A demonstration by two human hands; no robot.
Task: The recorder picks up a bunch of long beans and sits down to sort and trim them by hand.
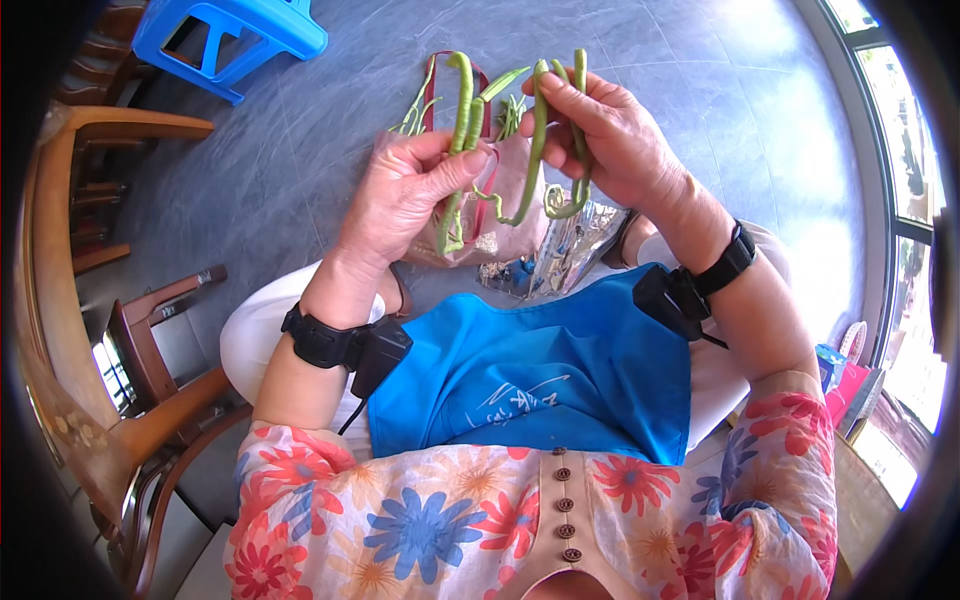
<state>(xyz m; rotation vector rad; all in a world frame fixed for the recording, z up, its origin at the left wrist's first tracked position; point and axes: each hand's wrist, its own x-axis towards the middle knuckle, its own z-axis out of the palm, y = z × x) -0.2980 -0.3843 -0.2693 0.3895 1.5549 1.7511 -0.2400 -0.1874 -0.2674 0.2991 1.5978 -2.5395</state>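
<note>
Green long beans (463,105) stick up out of the grip of my left hand (409,184), pinched between thumb and fingers, with lower ends dangling below. A few more green beans (537,150) are held by my right hand (611,139), and their curled ends hang under it. Both hands are raised side by side above a pinkish paper bag (517,172) with dark red handles. More bean strands (512,116) show at the bag's mouth, partly hidden by my hands. A shiny silver plastic bag (577,240) lies beside the paper bag.
A blue apron (540,382) with white writing covers my lap. At the upper left stands a blue plastic stool (232,41). Wooden chairs (142,345) line the left side. Grey tiled floor (675,67) stretches ahead, and a glazed window frame (881,172) bounds the right.
</note>
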